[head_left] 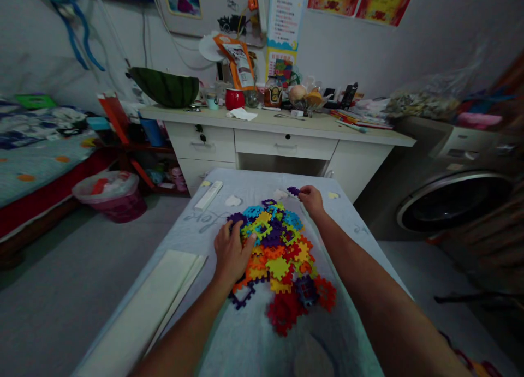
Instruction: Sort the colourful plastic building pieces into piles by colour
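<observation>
A heap of toothed plastic building pieces in purple, blue, green, yellow, orange and red lies on the cloth-covered table. At the heap's left edge rests my left hand, its thumb and fingers apart over the pieces. By its fingertips lies a purple piece; whether the fingers press on it is partly hidden. Beyond the heap, at the far right of the table, my right hand pinches a small purple building piece between thumb and fingers.
A folded pale cloth or board lies along the table's left side. Farther up is a white remote-like bar. Behind stands a white desk with a watermelon piece and jars. A washing machine stands right, a pink bin left.
</observation>
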Demonstrator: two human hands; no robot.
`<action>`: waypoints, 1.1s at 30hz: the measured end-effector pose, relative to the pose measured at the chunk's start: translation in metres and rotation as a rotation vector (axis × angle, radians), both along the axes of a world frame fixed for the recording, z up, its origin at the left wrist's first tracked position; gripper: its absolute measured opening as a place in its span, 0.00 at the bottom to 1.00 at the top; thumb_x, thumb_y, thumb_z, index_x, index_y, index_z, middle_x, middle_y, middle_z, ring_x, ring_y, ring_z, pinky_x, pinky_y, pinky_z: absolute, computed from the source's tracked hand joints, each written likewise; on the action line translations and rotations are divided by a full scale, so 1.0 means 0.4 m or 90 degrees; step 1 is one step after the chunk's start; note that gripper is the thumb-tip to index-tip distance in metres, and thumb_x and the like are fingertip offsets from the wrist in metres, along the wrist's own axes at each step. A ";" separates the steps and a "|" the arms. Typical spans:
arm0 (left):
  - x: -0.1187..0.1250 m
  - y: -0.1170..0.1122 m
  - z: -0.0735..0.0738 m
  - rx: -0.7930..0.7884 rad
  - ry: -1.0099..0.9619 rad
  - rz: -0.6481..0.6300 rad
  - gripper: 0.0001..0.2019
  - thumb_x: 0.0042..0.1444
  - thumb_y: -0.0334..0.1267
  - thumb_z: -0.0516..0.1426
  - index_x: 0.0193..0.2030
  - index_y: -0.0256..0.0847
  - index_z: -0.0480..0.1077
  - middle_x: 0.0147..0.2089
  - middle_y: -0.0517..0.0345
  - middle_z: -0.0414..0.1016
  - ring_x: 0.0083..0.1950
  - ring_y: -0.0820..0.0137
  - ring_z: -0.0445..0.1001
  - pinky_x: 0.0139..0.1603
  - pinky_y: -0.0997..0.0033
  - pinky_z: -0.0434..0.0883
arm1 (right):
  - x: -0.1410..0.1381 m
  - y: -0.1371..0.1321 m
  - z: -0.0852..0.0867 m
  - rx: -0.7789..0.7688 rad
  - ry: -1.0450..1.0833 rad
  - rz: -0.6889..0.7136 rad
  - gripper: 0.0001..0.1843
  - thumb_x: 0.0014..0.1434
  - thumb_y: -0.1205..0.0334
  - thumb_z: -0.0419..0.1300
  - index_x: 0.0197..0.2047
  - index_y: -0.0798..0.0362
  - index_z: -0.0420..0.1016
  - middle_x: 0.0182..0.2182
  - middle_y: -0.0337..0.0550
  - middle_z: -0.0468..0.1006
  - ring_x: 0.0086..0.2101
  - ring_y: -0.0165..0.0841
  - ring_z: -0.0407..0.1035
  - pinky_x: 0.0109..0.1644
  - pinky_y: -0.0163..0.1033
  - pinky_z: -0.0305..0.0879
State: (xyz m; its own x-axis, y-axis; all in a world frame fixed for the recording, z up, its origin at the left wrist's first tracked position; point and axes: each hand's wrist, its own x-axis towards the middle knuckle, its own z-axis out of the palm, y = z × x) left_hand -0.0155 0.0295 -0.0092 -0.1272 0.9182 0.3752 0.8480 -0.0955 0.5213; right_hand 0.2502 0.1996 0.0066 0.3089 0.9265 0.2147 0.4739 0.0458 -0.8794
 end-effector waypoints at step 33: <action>-0.029 0.020 -0.016 -0.004 -0.036 -0.025 0.20 0.60 0.50 0.52 0.53 0.43 0.69 0.60 0.46 0.65 0.63 0.54 0.64 0.63 0.46 0.58 | -0.044 -0.012 -0.039 0.014 -0.346 0.219 0.17 0.60 0.60 0.56 0.51 0.54 0.75 0.51 0.51 0.73 0.52 0.41 0.65 0.58 0.44 0.57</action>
